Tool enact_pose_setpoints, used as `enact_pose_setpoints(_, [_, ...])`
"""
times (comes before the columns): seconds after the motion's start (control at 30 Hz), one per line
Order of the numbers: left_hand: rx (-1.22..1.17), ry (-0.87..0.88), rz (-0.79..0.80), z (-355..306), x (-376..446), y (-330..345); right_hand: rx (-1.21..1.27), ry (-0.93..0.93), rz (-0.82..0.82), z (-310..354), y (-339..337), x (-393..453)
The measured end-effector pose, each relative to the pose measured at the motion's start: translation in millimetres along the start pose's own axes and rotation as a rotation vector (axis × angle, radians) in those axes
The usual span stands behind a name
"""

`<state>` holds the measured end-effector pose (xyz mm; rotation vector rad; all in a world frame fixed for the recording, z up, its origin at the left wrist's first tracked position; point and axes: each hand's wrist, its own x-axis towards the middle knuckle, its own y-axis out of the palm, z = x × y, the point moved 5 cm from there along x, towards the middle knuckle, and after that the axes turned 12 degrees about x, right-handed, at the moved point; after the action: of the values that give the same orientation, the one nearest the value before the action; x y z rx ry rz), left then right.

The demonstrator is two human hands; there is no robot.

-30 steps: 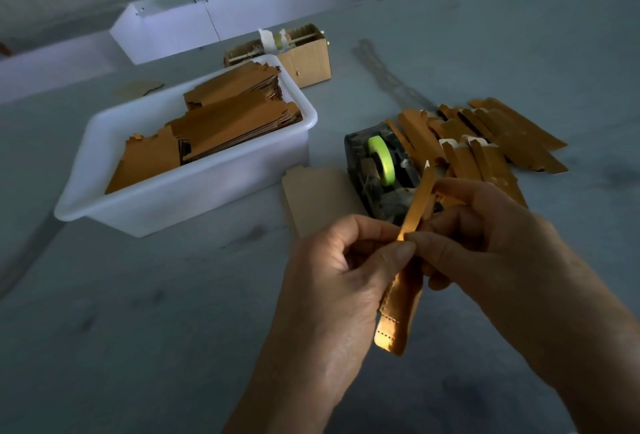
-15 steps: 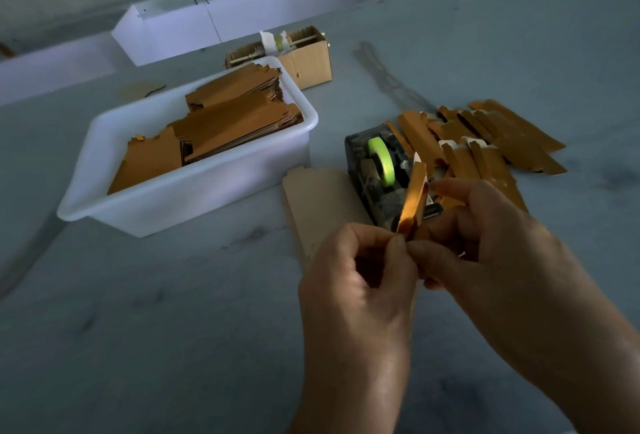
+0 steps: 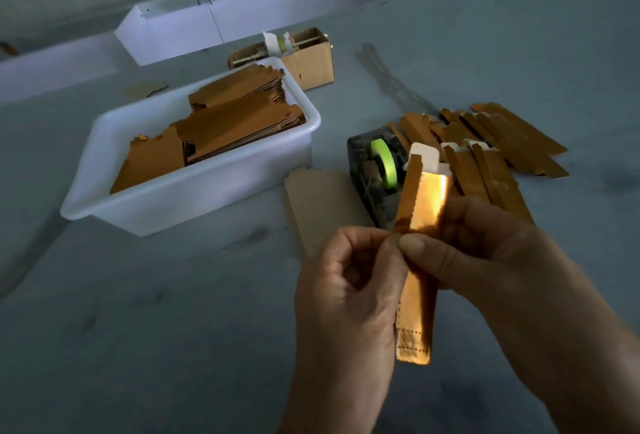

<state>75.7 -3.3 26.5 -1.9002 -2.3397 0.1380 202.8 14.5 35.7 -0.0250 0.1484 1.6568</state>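
Gold carton pinched by both hands, above open table.

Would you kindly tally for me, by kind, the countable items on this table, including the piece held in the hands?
White tub: 1
Cardboard box: 1
Tape dispenser: 1
Flat beige card: 1
Gold carton, pinched by left hand and right hand: 1
Total: 5
The other gold cartons overlap too much to count.

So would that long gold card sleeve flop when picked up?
Probably fairly stiff: the gold sleeve stands upright above the left hand and right hand pinching it, without drooping. Likely light: fingertips alone hold it. Its shiny face may be slippery.
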Motion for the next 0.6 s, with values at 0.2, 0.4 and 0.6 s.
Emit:
enact_pose_setpoints(0.2, [0.295, 0.048, -0.098, 11, 16, -22, -0.248, -0.121, -0.151, 9, -23, 16])
enact_pose_setpoints(0.4, [0.961, -0.053, -0.202, 36, 50, -48, -0.598, -0.105, -0.378, -3, -73, 66])
enact_pose_setpoints(0.6, [0.681, -0.331, -0.151, 52, 79, -59, -0.901, -0.098, -0.489, -14, -80, 83])
